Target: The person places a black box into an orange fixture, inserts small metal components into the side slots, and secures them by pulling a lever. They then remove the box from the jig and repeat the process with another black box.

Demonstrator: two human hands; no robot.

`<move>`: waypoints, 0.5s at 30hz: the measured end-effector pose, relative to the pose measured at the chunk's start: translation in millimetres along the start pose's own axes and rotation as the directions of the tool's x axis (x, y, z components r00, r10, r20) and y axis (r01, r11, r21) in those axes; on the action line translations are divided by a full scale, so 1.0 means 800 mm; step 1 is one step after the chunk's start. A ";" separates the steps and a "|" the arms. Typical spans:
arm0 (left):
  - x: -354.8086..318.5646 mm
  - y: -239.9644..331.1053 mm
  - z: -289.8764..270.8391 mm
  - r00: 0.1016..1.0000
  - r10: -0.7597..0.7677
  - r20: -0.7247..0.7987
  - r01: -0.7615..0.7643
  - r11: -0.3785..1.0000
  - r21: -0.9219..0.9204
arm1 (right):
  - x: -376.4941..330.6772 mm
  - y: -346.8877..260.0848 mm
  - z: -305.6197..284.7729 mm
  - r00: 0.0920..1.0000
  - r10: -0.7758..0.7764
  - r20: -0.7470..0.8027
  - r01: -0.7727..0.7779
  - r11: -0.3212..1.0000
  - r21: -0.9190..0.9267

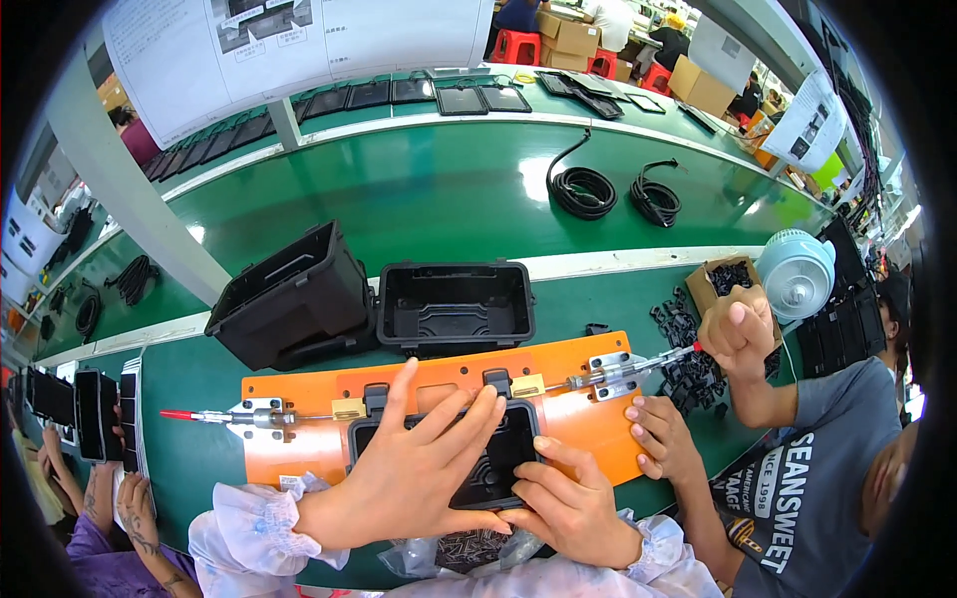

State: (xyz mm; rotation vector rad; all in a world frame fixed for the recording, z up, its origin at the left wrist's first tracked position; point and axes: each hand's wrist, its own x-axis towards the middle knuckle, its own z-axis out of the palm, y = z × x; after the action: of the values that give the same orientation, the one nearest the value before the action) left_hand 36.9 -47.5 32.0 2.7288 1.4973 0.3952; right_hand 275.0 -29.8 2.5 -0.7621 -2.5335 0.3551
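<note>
A shallow black plastic box (518, 427) sits on an orange fixture plate (593, 439) in front of me. My left hand (414, 468) spreads over it, fingers stretched and crossing its opening. At its right near corner, my right hand (578, 503) curls thumb and fingers around the wall. Two black clips (376, 399) meet the box's far edge beside brass-coloured blocks (528, 385). Metal toggle clamps flank it, a left clamp (261, 418) and a right clamp (610, 376), with red handle tips. Part of the box is hidden under my hands.
At right a co-worker's raised hand (738, 334) is by the right clamp's handle; their other hand (663, 439) touches the plate. Behind stand a tall black bin (289, 304) and an open black box (457, 267). Loose black parts (688, 384) and a fan (796, 274) are right.
</note>
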 end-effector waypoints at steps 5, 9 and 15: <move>0.004 -0.007 0.003 1.000 0.021 0.010 -0.020 0.997 -0.073 | -0.001 -0.001 0.001 1.000 0.005 0.008 -0.005 1.000 0.008; 0.007 -0.008 0.000 0.999 0.024 0.021 -0.023 0.998 -0.059 | -0.001 -0.001 0.002 1.000 0.009 0.006 -0.009 1.000 0.010; 0.008 -0.007 -0.001 1.000 0.021 0.016 -0.020 0.999 -0.046 | -0.001 -0.001 0.002 1.000 0.005 0.005 -0.005 1.000 0.011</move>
State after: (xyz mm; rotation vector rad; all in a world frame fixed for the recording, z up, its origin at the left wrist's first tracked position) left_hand 35.1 -39.0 33.2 2.7071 1.4392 0.4010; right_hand 274.8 -30.9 1.2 -0.7642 -2.5331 0.3729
